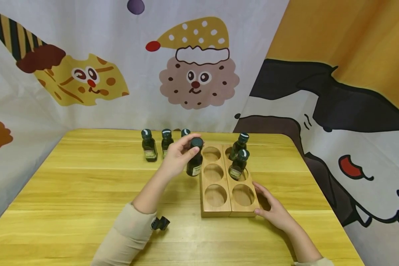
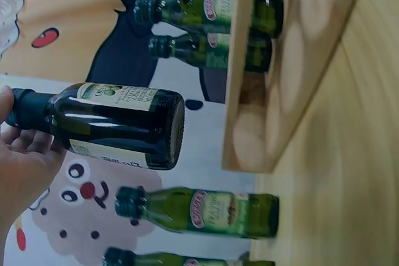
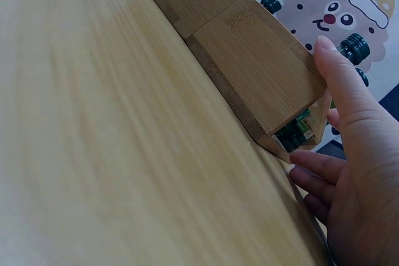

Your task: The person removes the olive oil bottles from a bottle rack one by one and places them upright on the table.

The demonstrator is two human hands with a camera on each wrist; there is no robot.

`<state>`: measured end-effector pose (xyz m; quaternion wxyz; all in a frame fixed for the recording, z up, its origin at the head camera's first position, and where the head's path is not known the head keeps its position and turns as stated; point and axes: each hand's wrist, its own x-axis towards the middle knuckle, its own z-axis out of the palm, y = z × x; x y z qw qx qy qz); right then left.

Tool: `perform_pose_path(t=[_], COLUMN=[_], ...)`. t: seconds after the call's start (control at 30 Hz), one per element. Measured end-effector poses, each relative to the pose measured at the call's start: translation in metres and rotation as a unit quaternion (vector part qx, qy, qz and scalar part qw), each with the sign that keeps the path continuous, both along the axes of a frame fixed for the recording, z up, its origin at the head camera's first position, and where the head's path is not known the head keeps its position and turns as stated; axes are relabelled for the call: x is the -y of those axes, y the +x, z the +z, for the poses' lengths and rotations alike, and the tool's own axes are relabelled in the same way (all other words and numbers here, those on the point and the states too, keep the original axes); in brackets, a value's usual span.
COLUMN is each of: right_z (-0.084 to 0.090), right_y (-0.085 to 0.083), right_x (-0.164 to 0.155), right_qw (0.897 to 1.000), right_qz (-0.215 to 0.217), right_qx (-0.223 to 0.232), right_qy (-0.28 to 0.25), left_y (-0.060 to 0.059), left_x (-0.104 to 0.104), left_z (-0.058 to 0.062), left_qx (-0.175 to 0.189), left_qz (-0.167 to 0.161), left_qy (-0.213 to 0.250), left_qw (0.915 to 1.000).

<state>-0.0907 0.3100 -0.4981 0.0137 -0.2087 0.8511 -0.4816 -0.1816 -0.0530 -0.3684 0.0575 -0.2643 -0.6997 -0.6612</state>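
My left hand [image 1: 180,157] pinches a small dark green glass bottle with a dark cap [image 1: 194,164] by its neck. It is upright, beside the left edge of a wooden rack [image 1: 216,211] with two columns of round wells. In the left wrist view, the labelled bottle [image 2: 118,126] hangs clear of the rack. Two like bottles stand in the rack's right column, one bottle [image 1: 238,166] in the middle well and another bottle [image 1: 242,142] behind it. My right hand [image 1: 275,210] touches the rack's near right corner with thumb and fingers; in the right wrist view its fingers look relaxed.
More like bottles stand at the table's back left: one bottle [image 1: 149,147], a second bottle [image 1: 167,137] beside it, and a third bottle [image 1: 185,132] partly hidden behind my left hand. A cartoon-printed curtain [image 1: 119,29] hangs behind the wooden table [image 1: 70,207].
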Motion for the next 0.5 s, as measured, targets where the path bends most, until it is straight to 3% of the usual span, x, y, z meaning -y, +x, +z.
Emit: perform_pose_path(t=[0.5], right_z=[-0.002], right_y=[-0.001], right_x=[-0.001], right_qw=[1.000], right_qz=[0.006], right_qx=[-0.007], right_qy=[-0.005], left_y=[-0.015], left_x=[0.018], left_z=[-0.037], left_qx=[0.031], left_qz=[-0.005], left_qy=[0.019], left_qw=[0.9993])
